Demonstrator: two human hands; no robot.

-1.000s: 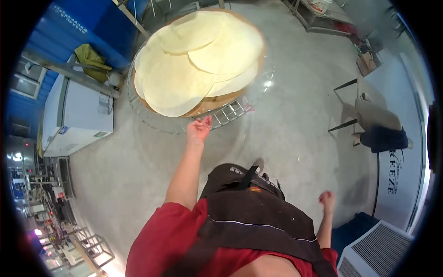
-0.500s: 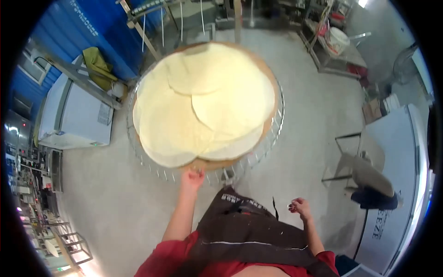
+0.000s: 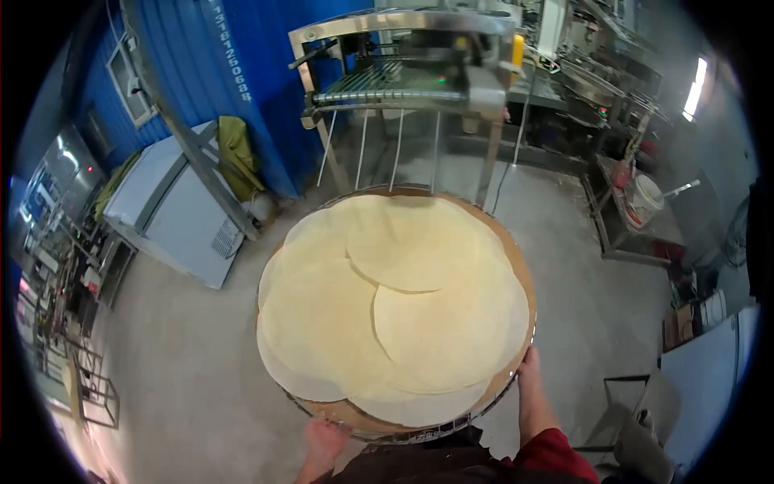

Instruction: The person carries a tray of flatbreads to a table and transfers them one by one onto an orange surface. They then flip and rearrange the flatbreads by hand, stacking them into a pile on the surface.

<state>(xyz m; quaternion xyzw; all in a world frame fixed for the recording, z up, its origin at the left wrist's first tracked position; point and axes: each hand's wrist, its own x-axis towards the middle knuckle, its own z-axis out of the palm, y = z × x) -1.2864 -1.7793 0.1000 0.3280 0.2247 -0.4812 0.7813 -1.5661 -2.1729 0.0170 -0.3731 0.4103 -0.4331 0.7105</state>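
Observation:
Thin, pale round flatbreads (image 3: 451, 331) lie overlapping in several piles on a brown round board (image 3: 522, 278) inside a wire-rimmed round stand (image 3: 427, 436). My left hand (image 3: 325, 438) is closed at the near-left rim of this stand, its fingertips partly hidden. On the right, my right hand (image 3: 529, 367) grips the rim, with the fingers mostly out of sight beneath the edge. The flatbreads are touched by neither hand.
A metal conveyor machine (image 3: 403, 89) stands just beyond the stand's far edge. White chest freezer (image 3: 177, 214) at the left, low metal table with a bucket (image 3: 647, 194) at the right. A chair (image 3: 641, 431) sits near the lower right.
My right hand, formerly hanging free by the apron, now holds the rim. My left hand stays at the near rim. The view has tilted up, showing the conveyor, and the stand appears nearer my body.

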